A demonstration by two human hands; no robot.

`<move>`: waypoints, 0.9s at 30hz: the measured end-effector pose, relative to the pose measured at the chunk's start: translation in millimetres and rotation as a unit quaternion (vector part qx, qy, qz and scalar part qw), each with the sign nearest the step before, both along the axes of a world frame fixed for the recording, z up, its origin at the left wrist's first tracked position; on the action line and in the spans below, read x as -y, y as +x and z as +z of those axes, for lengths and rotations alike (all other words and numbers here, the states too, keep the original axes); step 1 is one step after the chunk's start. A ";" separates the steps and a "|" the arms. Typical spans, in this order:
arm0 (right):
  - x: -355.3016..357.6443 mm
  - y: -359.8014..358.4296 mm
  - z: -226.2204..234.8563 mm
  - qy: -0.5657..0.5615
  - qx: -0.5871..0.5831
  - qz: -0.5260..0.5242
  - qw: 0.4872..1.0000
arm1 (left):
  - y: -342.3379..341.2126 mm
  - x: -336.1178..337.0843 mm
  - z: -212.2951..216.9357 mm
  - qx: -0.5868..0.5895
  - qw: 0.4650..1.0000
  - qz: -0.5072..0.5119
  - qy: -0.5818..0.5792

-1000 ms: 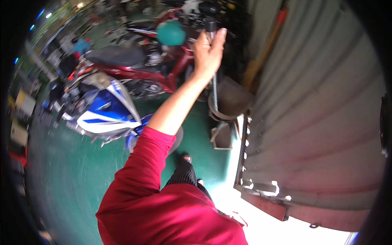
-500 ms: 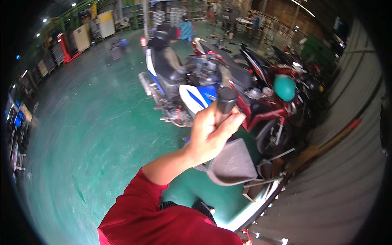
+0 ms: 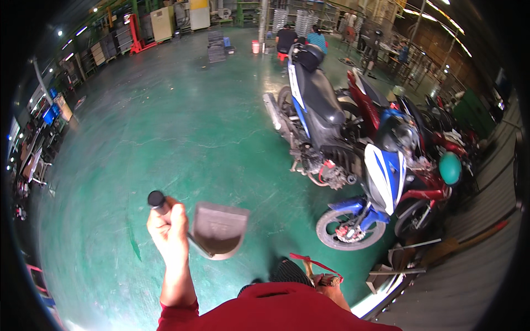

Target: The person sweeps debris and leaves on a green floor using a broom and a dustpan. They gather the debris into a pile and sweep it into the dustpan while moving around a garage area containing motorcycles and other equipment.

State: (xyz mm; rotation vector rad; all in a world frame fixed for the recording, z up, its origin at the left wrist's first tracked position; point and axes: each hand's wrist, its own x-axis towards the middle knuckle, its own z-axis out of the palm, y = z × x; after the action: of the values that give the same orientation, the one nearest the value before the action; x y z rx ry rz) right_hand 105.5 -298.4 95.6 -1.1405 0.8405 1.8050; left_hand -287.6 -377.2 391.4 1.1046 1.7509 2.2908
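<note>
Left hand (image 3: 168, 229) gripped the dustpan (image 3: 221, 223) by its upright handle (image 3: 157, 199), probably to save stooping; dustpan was over the floor (image 3: 110, 165), well in from its right edge. Couldn't tell right hand (image 3: 338, 298) grip near red strap (image 3: 317, 264).

The dustpan (image 3: 220, 223) looks like matt plastic (the floor (image 3: 138, 138), smooth and glossy).

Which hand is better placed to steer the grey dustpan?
Probably the left hand: it grips the black-tipped handle, with the dustpan just beside it. The right hand is low in the view, farther from the dustpan, near a red strip; its grip is unclear.
</note>
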 end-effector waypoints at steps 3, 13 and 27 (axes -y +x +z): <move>-58.6 -97.5 22.0 -0.024 -0.087 0.073 0.993 | -64.8 0.7 -9.5 0.044 0.991 0.122 -0.025; -298.5 -446.7 36.8 0.039 -0.398 0.340 0.851 | -303.7 -19.3 -59.2 0.066 0.829 0.555 -0.020; -545.4 -787.9 65.6 0.116 -0.384 0.536 0.743 | -616.6 -220.3 -135.5 0.042 0.767 0.625 -0.140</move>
State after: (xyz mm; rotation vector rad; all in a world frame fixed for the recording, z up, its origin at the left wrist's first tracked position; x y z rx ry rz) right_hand -682.4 247.0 161.2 -0.6724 0.2776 3.3754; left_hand -904.2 -156.9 255.9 -0.4813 3.1904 2.1865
